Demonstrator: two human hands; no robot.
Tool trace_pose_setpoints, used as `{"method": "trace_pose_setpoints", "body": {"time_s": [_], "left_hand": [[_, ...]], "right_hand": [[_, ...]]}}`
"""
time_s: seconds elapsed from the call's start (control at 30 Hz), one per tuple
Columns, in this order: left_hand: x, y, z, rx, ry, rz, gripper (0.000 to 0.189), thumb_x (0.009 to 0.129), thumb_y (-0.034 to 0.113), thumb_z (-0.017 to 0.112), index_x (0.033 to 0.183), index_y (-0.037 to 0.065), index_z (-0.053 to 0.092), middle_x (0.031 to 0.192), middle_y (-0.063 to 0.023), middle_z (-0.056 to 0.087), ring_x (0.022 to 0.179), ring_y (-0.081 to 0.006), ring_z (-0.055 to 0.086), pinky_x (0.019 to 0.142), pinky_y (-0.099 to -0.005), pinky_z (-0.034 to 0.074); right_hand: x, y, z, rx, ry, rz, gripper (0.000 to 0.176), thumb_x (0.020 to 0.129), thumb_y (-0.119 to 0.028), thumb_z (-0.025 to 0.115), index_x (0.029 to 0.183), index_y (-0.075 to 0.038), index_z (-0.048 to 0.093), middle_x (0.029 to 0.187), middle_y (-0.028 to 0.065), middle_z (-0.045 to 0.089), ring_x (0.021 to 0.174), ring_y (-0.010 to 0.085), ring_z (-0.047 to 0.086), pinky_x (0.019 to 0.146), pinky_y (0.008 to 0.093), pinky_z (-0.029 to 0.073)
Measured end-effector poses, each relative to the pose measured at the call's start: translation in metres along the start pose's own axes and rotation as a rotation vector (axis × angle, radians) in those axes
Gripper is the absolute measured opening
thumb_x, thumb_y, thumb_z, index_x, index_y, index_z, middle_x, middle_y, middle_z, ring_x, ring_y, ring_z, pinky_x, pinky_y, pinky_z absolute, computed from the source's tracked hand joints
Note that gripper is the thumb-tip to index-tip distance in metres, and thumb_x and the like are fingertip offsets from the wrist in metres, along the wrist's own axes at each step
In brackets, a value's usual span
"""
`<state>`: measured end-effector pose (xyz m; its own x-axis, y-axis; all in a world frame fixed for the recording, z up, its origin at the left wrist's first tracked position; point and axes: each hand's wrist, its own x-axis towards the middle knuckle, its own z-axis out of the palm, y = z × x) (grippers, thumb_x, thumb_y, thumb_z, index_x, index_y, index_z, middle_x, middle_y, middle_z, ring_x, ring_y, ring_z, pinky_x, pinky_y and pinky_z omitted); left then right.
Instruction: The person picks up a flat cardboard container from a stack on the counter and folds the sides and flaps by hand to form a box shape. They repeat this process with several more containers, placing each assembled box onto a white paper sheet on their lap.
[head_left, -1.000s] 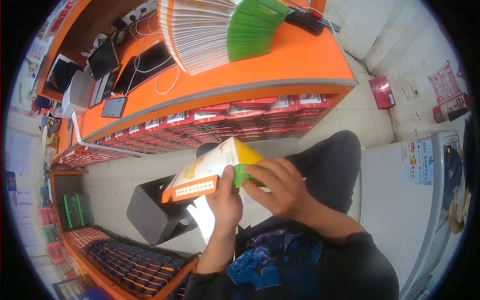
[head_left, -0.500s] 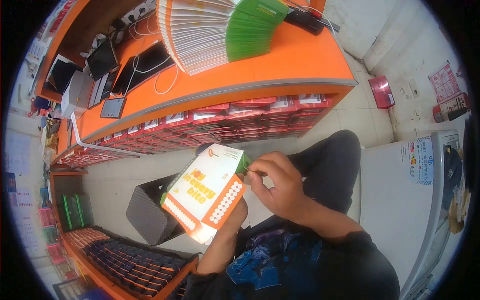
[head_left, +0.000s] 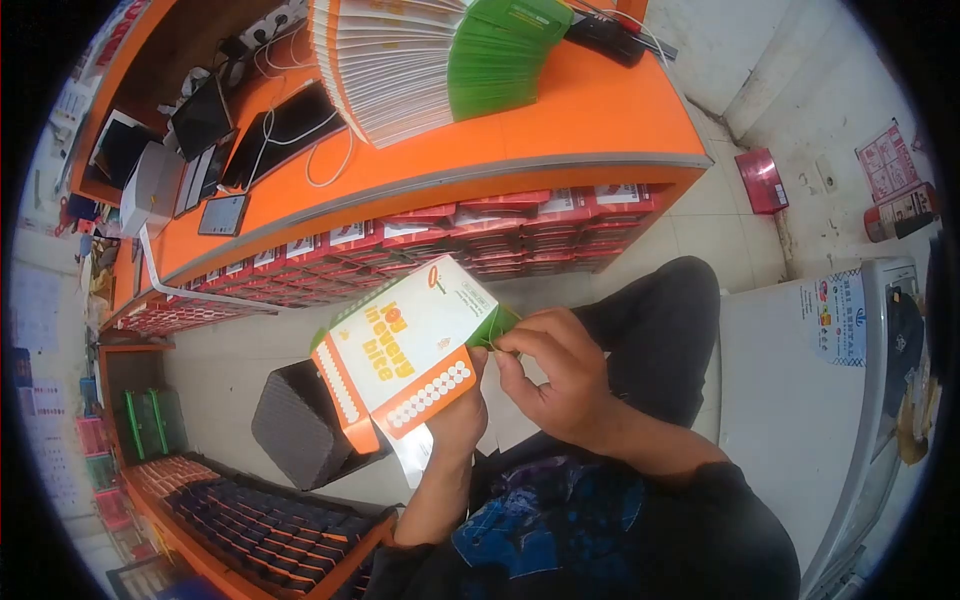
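A food carton [head_left: 430, 310], white on top with orange flaps, green sides and the words "joy in every bite", is held up over my lap. My left hand [head_left: 460, 415] grips it from below near its right edge, with most of its fingers hidden behind the cardboard. At the carton's green side, my right hand [head_left: 560, 370] is closed, thumb and forefinger pinching what looks like a thin string [head_left: 495, 338]. The string's far end is hidden.
A fanned stack of flat cartons [head_left: 400, 75] lies on the orange counter [head_left: 600, 115], near a phone [head_left: 223, 215] and cables. Red boxes [head_left: 480, 240] fill the shelf below. A dark bin-like container [head_left: 300, 420] stands on the floor, and a white fridge [head_left: 790, 400] is at right.
The carton has turned and tilted upward in my left hand, its orange flaps swinging up. My right hand stays pinched at the green side.
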<state>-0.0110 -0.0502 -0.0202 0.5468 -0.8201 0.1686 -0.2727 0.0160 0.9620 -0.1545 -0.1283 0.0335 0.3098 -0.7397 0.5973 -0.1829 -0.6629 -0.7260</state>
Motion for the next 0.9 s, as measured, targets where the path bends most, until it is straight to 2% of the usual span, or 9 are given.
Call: {"method": "trace_pose_setpoints", "body": {"time_s": [0.23,0.4,0.47,0.5,0.57,0.73,0.8,0.87,0.9], "left_hand": [[-0.011,-0.040,-0.016,-0.176,-0.133,0.054,0.025,0.105,0.002,0.073,0.129,-0.001,0.067,0.119,-0.0067,0.070,0.108,-0.0159,0.064,0.096,-0.0328,0.053],[-0.006,0.003,-0.015,-0.035,-0.217,-0.022,0.027,0.109,0.004,0.068,0.135,0.002,0.065,0.124,-0.0063,0.068,0.114,-0.0165,0.063,0.099,-0.0328,0.052],[-0.001,0.006,-0.014,0.065,-0.076,-0.031,0.033,0.105,0.011,0.078,0.134,-0.001,0.068,0.128,-0.0082,0.072,0.116,-0.0183,0.067,0.101,-0.0338,0.054],[-0.003,0.010,-0.002,-0.505,0.053,-0.192,0.036,0.110,0.011,0.069,0.143,-0.002,0.060,0.131,-0.0091,0.070,0.118,-0.0189,0.066,0.100,-0.0342,0.053],[-0.002,0.014,-0.011,-0.543,-0.047,-0.181,0.037,0.109,0.010,0.072,0.142,-0.004,0.062,0.134,-0.0103,0.070,0.120,-0.0185,0.065,0.103,-0.0341,0.052],[-0.001,0.011,-0.022,-0.477,-0.204,0.015,0.045,0.107,0.008,0.073,0.147,-0.003,0.057,0.138,-0.0120,0.067,0.121,-0.0170,0.065,0.103,-0.0332,0.052],[0.012,0.006,-0.024,-0.323,0.129,0.004,0.045,0.111,0.022,0.069,0.147,-0.002,0.055,0.134,-0.0149,0.069,0.120,-0.0231,0.069,0.104,-0.0394,0.055],[0.038,0.038,-0.038,-0.948,0.272,-0.216,0.035,0.116,0.027,0.060,0.137,-0.001,0.057,0.128,-0.0160,0.071,0.112,-0.0238,0.072,0.102,-0.0400,0.057],[0.042,0.031,-0.045,-0.946,0.278,-0.212,0.035,0.116,0.027,0.060,0.137,-0.001,0.057,0.128,-0.0160,0.071,0.112,-0.0238,0.072,0.102,-0.0400,0.057]], "right_hand": [[-0.003,0.008,0.001,-0.024,-0.023,-0.040,0.021,0.081,0.001,0.087,0.098,-0.002,0.075,0.095,0.0094,0.071,0.089,0.0309,0.071,0.076,0.0407,0.059],[-0.006,0.015,-0.004,0.054,-0.108,0.011,0.023,0.080,-0.001,0.090,0.098,-0.004,0.076,0.102,0.0109,0.071,0.093,0.0309,0.071,0.078,0.0405,0.059],[-0.002,0.017,-0.009,0.122,-0.156,0.128,0.044,0.082,-0.010,0.092,0.121,-0.004,0.072,0.121,0.0154,0.069,0.109,0.0307,0.070,0.092,0.0410,0.058],[0.001,0.020,-0.010,0.118,-0.155,0.128,0.044,0.082,-0.010,0.092,0.121,-0.004,0.072,0.121,0.0154,0.069,0.109,0.0307,0.070,0.092,0.0410,0.058],[0.006,0.025,-0.010,0.283,-0.075,0.264,0.072,0.087,-0.020,0.092,0.147,-0.002,0.056,0.140,0.0191,0.063,0.129,0.0290,0.065,0.111,0.0427,0.053],[-0.006,0.039,-0.008,0.605,-0.258,0.439,0.078,0.094,-0.023,0.087,0.156,-0.001,0.044,0.148,0.0189,0.060,0.142,0.0271,0.058,0.123,0.0451,0.045],[-0.009,0.042,-0.007,0.689,-0.217,0.459,0.073,0.095,-0.021,0.085,0.154,-0.002,0.047,0.150,0.0186,0.059,0.144,0.0268,0.057,0.123,0.0451,0.045],[-0.010,0.042,-0.012,0.713,-0.266,0.511,0.068,0.097,-0.018,0.082,0.153,-0.003,0.047,0.151,0.0187,0.059,0.145,0.0258,0.057,0.124,0.0457,0.044],[-0.013,0.044,-0.011,0.718,-0.272,0.508,0.068,0.097,-0.018,0.082,0.153,-0.003,0.047,0.151,0.0187,0.059,0.145,0.0258,0.057,0.124,0.0457,0.044]]}}
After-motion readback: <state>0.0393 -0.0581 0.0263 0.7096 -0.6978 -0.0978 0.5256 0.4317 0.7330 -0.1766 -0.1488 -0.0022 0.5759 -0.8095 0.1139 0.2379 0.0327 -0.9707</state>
